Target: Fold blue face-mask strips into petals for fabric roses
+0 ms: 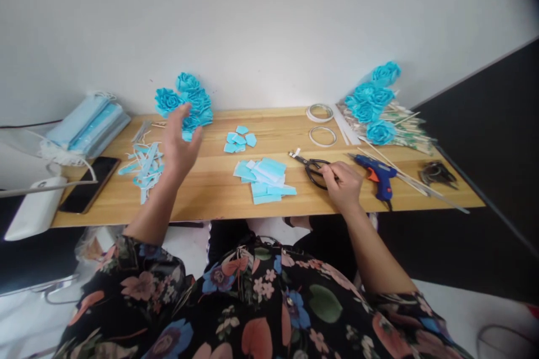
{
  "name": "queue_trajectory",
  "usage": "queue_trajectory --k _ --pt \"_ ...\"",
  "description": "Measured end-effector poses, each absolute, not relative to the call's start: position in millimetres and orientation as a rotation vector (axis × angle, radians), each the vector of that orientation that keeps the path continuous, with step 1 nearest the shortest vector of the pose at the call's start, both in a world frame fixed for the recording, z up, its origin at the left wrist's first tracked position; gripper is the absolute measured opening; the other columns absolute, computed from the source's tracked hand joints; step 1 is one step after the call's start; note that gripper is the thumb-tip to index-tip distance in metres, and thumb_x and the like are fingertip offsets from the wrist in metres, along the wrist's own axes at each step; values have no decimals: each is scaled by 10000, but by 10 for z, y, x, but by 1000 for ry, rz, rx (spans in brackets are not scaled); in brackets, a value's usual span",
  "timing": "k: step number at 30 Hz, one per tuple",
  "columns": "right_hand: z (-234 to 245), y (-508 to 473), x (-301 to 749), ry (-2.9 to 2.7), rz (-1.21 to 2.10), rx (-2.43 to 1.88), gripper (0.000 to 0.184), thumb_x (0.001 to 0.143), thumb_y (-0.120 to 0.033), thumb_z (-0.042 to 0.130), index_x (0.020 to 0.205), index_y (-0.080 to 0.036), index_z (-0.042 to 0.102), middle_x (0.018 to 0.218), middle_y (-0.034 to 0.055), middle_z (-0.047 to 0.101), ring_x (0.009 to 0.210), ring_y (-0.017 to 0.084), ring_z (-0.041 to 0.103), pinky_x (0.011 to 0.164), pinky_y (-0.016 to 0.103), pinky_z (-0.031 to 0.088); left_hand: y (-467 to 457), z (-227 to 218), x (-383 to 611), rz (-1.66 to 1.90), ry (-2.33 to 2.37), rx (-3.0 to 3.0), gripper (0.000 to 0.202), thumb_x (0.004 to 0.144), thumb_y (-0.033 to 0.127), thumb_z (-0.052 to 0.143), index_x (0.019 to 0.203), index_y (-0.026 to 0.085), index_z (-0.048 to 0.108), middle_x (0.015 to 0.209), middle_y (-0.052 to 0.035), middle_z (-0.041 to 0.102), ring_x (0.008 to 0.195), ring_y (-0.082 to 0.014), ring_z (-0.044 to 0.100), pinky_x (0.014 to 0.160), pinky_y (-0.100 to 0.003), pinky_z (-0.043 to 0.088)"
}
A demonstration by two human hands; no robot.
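My left hand (177,143) hovers over the wooden table (219,190) with its fingers spread, holding nothing, just below a cluster of blue fabric roses (185,100). My right hand (344,184) rests on the table with fingers curled on the handle of black scissors (310,167). Between the hands lies a pile of cut blue mask pieces (266,179). Smaller blue petal pieces (239,139) lie behind that pile. Blue strips and white ear loops (144,167) lie beside my left wrist.
A stack of blue face masks (86,123) and a dark phone (88,184) are at the far left. A blue glue gun (379,173), two tape rolls (322,123), wooden skewers (404,176), more roses (374,102) and a dark tool (435,173) fill the right.
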State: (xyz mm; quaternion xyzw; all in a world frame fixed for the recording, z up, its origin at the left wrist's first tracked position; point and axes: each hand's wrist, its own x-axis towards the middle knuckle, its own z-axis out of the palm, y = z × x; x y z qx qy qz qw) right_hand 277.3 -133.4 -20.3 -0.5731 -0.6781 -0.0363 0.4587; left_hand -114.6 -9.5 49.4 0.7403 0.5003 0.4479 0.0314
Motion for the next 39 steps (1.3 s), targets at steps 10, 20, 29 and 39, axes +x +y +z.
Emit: queue_trajectory --k 10,20,29,39 --pt "35 -1355 2556 -1839 -92 -1327 305 938 -292 528 661 -220 636 684 58 686 671 178 622 658 325 473 103 144 -403 606 1297 2412 383 885 323 505 1163 171 718 1132 -94 750 849 -212 692 818 -341 534" --pt "55 -1163 2330 -2164 34 -1291 256 989 -316 498 933 -222 729 922 56 741 901 194 658 795 318 490 174 -54 -118 742 1196 2369 345 898 324 519 1107 179 752 1023 -79 772 824 -192 681 764 -298 501" --pt "58 -1045 2043 -2501 48 -1454 256 971 -307 520 1019 -181 738 1033 86 741 971 237 638 793 337 467 -93 -40 -110 659 713 2155 276 857 289 582 1006 136 758 796 -71 760 653 -132 635 589 -229 448" --pt "33 -865 2161 -1907 397 -1620 214 900 -232 538 948 -188 742 895 57 749 789 191 651 714 302 445 -135 98 -119 692 693 2066 264 881 352 578 845 154 750 818 -72 758 696 -141 624 627 -243 441"
